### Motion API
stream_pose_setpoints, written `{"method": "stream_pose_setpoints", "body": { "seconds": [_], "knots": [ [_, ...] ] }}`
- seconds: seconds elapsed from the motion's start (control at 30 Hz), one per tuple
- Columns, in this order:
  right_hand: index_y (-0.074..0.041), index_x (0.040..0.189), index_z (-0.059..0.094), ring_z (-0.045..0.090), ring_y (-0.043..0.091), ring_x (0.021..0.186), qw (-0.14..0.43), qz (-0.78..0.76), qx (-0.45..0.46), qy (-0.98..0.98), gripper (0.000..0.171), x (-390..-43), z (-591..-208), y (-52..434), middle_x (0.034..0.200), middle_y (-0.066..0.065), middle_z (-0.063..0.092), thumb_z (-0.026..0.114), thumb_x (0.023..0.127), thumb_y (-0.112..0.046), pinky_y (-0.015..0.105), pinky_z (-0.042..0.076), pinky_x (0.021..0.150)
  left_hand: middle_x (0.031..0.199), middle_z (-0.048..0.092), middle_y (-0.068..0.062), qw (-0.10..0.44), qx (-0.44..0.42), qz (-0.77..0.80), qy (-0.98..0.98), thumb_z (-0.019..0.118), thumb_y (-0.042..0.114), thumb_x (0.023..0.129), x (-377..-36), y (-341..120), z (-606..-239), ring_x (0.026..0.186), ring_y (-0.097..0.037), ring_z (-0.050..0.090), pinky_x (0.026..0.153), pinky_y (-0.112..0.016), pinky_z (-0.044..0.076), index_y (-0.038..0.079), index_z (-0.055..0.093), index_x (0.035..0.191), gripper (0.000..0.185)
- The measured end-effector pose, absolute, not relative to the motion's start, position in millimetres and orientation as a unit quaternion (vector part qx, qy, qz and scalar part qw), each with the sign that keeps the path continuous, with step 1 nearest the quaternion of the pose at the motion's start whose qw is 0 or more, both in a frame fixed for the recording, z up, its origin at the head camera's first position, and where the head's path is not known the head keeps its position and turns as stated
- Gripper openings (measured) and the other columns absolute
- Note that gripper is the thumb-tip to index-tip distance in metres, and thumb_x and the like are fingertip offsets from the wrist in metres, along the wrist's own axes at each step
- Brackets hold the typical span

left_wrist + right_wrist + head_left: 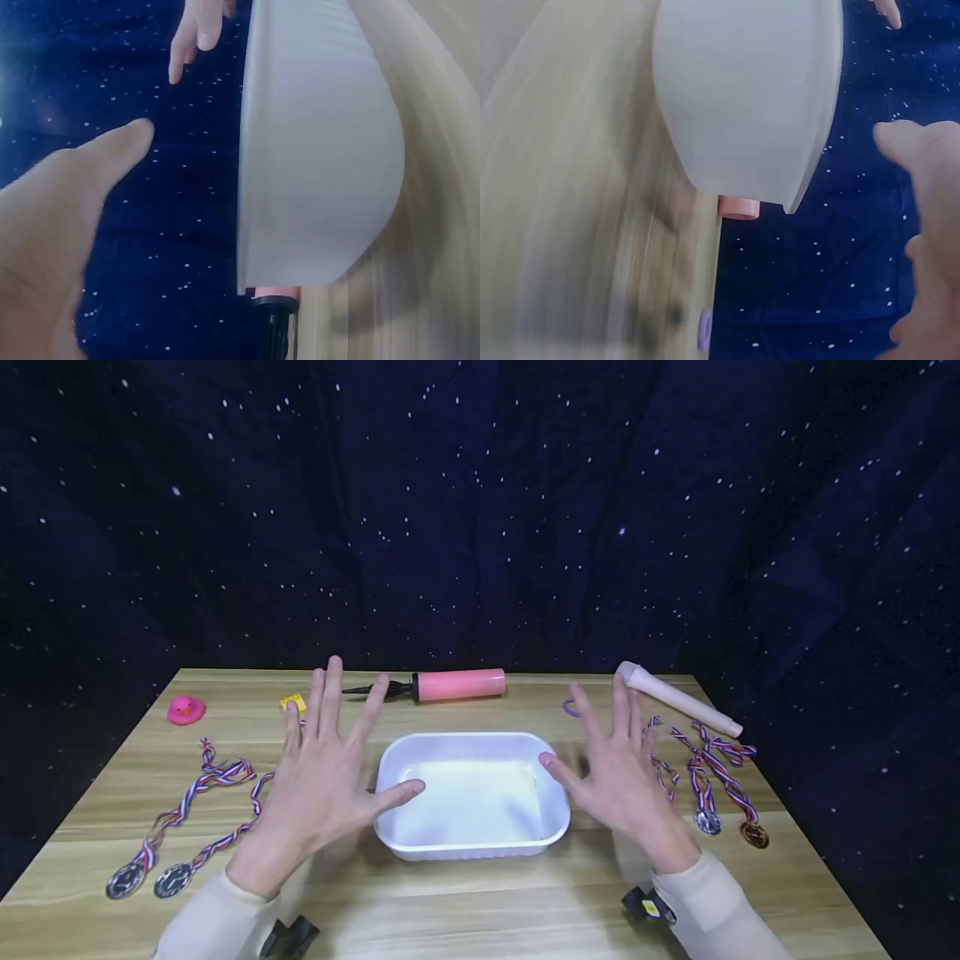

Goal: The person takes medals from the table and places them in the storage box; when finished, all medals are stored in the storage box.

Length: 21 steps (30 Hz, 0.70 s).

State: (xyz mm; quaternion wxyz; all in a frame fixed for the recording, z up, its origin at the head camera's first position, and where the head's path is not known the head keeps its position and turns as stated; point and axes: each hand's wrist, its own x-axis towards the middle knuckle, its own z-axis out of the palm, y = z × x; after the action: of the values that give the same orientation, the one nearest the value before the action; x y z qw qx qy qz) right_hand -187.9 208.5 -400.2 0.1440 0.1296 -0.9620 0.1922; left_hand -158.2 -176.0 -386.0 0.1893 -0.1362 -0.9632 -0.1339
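Note:
A white plastic basin [472, 847] stands on the wooden table between my two hands, with nothing seen inside it. My left hand [318, 781] hovers at its left side, fingers spread and thumb over the rim. On the other side my right hand [618, 777] is held the same way, its thumb tip close to the rim. Neither hand grips anything. Both wrist views show the basin's side wall [322, 142] apart from the thumbs [124, 146]. In the right wrist view the basin [742, 97] hides most of the pink pump [739, 208].
Behind the basin lies a pink hand pump [461, 685] with a black nozzle. Silver medals [174, 880] on striped ribbons and a pink rubber duck [185, 710] lie left. More medals [753, 834], a purple ring [572, 708] and a pale tube [682, 700] lie right. A yellow piece [293, 702] sits behind my left hand.

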Motion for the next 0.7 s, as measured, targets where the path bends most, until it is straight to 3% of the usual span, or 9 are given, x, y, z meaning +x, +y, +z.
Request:
{"method": "stream_pose_setpoints", "body": {
  "seconds": [0.1,0.2,0.27,0.3,0.37,0.43,0.53,0.7],
  "knots": [
    [-0.031,0.18,0.015,0.005,0.055,0.168,0.145,0.251,0.152,-0.945,0.096,-188,-398,213,0.185,0.022,-0.006,0.069,0.106,-0.059,0.093,0.029,0.115,0.187,-0.012,-0.009,0.205,-0.147,-0.192,-0.949,0.081,0.079,0.084,-152,-185,-379,0.165,-0.057,0.022,0.118,-0.089,0.034,0.036,0.012,0.18,0.125],
    [-0.028,0.179,0.018,0.018,0.052,0.166,0.152,0.295,0.178,-0.926,0.092,-187,-399,219,0.183,0.024,0.011,0.072,0.107,-0.048,0.087,0.034,0.119,0.188,0.006,-0.01,0.224,-0.155,-0.233,-0.933,0.09,0.065,0.084,-143,-198,-375,0.143,-0.057,0.055,0.093,-0.084,0.055,0.033,0.024,0.179,0.119],
    [-0.027,0.178,0.019,0.027,0.049,0.164,0.158,0.32,0.195,-0.914,0.091,-186,-400,222,0.181,0.023,0.02,0.075,0.107,-0.041,0.081,0.039,0.121,0.185,0.023,-0.011,0.237,-0.164,-0.259,-0.922,0.094,0.052,0.086,-137,-210,-375,0.136,-0.051,0.062,0.086,-0.08,0.058,0.03,0.033,0.176,0.112],
    [-0.026,0.178,0.02,0.032,0.048,0.162,0.159,0.332,0.202,-0.907,0.091,-185,-401,224,0.179,0.022,0.023,0.076,0.107,-0.037,0.077,0.041,0.122,0.18,0.034,-0.01,0.245,-0.167,-0.271,-0.916,0.095,0.046,0.086,-134,-216,-376,0.131,-0.046,0.066,0.084,-0.071,0.061,0.029,0.038,0.174,0.106],
    [-0.024,0.177,0.021,0.039,0.045,0.158,0.159,0.358,0.217,-0.894,0.091,-184,-404,227,0.178,0.019,0.028,0.077,0.106,-0.03,0.069,0.047,0.122,0.166,0.055,-0.006,0.264,-0.176,-0.295,-0.901,0.096,0.032,0.086,-127,-229,-380,0.123,-0.032,0.07,0.089,-0.05,0.062,0.028,0.049,0.169,0.096],
    [-0.021,0.177,0.022,0.041,0.043,0.158,0.153,0.388,0.227,-0.88,0.091,-183,-407,230,0.177,0.016,0.029,0.078,0.105,-0.024,0.062,0.05,0.122,0.149,0.068,0.0,0.276,-0.181,-0.32,-0.888,0.095,0.018,0.086,-120,-242,-387,0.126,-0.018,0.068,0.099,-0.033,0.058,0.026,0.058,0.162,0.085],
    [-0.018,0.176,0.023,0.037,0.041,0.161,0.142,0.42,0.224,-0.868,0.091,-180,-413,234,0.178,0.013,0.03,0.079,0.105,-0.02,0.06,0.048,0.124,0.132,0.075,0.007,0.278,-0.176,-0.344,-0.879,0.093,0.006,0.086,-109,-260,-400,0.109,-0.002,0.067,0.09,-0.011,0.052,0.025,0.069,0.15,0.072],
    [-0.018,0.174,0.026,0.034,0.034,0.164,0.098,0.501,0.219,-0.832,0.087,-175,-432,240,0.178,0.009,0.032,0.078,0.105,-0.014,0.045,0.043,0.13,0.109,0.078,0.014,0.232,-0.135,-0.354,-0.896,0.096,0.009,0.087,-97,-280,-421,0.091,-0.001,0.069,0.081,-0.011,0.054,0.031,0.076,0.133,0.054]
  ]
}}
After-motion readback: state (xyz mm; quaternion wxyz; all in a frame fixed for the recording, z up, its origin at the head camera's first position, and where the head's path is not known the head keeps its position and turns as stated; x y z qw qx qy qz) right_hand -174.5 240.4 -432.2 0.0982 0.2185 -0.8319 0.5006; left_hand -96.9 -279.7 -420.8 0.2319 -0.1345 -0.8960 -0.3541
